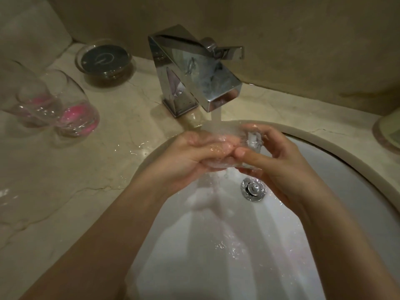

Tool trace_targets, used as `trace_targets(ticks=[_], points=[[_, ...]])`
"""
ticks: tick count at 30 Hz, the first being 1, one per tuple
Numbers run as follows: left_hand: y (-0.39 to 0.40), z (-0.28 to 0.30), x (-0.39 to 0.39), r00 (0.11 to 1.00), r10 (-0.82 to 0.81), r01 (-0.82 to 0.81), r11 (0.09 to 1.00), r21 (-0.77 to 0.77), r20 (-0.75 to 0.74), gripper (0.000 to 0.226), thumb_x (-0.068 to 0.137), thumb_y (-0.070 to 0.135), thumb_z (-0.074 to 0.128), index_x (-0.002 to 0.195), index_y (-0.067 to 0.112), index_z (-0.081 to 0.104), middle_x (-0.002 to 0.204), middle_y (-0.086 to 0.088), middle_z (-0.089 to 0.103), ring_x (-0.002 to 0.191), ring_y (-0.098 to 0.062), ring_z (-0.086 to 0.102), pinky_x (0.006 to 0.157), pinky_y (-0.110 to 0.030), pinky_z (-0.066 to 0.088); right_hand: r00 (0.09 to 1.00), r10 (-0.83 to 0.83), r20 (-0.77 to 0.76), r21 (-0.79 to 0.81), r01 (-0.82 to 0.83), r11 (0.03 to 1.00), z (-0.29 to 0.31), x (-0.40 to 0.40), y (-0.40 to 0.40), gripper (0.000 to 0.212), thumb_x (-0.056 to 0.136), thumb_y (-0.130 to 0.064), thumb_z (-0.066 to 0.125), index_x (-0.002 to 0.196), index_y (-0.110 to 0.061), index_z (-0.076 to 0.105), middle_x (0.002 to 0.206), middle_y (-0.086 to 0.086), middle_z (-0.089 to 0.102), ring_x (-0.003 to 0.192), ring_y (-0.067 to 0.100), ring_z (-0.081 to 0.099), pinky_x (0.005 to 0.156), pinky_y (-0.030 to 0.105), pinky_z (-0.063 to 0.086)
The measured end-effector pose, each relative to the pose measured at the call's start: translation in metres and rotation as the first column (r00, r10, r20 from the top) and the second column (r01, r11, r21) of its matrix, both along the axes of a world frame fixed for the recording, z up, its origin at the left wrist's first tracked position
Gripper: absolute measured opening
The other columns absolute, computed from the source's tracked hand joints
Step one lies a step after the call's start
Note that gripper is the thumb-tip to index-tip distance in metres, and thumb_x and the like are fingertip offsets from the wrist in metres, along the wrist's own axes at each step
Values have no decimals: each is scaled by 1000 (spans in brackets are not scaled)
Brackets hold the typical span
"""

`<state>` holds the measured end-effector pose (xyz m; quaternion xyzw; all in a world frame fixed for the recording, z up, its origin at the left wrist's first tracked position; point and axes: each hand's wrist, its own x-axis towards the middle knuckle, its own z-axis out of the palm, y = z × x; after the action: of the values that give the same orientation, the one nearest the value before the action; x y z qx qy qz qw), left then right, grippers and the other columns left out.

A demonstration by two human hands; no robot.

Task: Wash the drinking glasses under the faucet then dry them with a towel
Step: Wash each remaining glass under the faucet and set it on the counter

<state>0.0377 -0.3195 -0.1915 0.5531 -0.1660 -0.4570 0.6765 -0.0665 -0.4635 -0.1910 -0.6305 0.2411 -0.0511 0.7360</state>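
Note:
A clear drinking glass (253,140) lies on its side under the water stream from the chrome faucet (194,72), over the white sink (346,191). My left hand (186,154) grips its left part, with fingers that seem to reach inside it. My right hand (279,161) holds its right end, thumb in front and fingers curled behind. Two more clear glasses stand on the counter at the left: the nearer glass (75,105) and the farther glass (28,94), both showing pink at the bottom.
A round glass dish with a dark lid (104,59) sits behind the glasses by the wall. The marble counter (65,191) is wet beside the basin. The drain plug (253,188) lies below my hands. A pale object (389,131) sits at the right edge.

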Motion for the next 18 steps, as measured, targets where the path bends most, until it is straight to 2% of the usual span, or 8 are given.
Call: trace_targets(ticks=[2,4,6,8,10,12,15,18], points=[[-1,1,2,1000,-21,21,1000,-6,23,27,78,10,60,102,8,72,95,-8,76,95,-24,73,86,-29,56,998,-11,-54,88,16,996,1,2,0,43,73,-33,75,113,-20,65,111,9,69,94,22,71,75,33,60],[-3,0,4,999,0,-1,1000,22,34,22,77,10,66,97,9,75,96,-11,76,97,-29,72,89,-33,57,994,-21,-107,150,37,988,3,7,3,39,85,-40,63,113,-13,66,102,10,72,77,17,71,61,24,57],[-4,-2,5,999,13,-15,999,43,37,21,79,9,70,98,2,74,100,-19,73,101,-36,69,92,-39,56,992,-51,-118,145,68,987,3,10,5,27,91,-30,61,109,-11,66,96,12,71,66,14,67,56,21,53],[-4,-4,5,999,37,-37,999,35,2,14,77,10,68,88,7,76,92,-16,74,93,-31,72,88,-37,57,995,-60,-74,100,67,993,0,9,5,24,85,-19,71,108,-17,65,101,12,69,73,17,67,63,24,54],[0,-6,6,997,74,-73,997,31,-37,14,73,11,64,82,8,74,80,-6,75,81,-20,74,77,-31,59,999,-22,-24,37,23,999,-4,7,4,36,71,-17,81,103,-27,67,108,9,68,87,21,68,72,30,54],[2,-7,7,996,81,-81,996,33,-25,13,73,6,70,86,7,74,83,-7,75,86,-22,72,78,-31,59,1000,0,-12,45,0,999,-3,6,4,42,65,-20,85,102,-28,68,107,6,69,92,23,69,75,31,55],[2,-6,8,996,83,-84,994,68,25,21,68,4,74,88,7,75,89,-8,76,87,-25,72,81,-31,59,995,-1,-100,195,20,981,1,8,7,38,80,-38,67,107,-12,70,99,8,75,88,18,73,69,23,57],[0,-4,10,993,106,-110,989,103,42,25,65,15,69,87,3,73,82,-7,75,77,-21,72,82,-33,56,991,-37,-127,221,65,973,-1,12,11,30,90,-32,63,105,-7,71,96,10,75,79,16,71,62,20,55]])
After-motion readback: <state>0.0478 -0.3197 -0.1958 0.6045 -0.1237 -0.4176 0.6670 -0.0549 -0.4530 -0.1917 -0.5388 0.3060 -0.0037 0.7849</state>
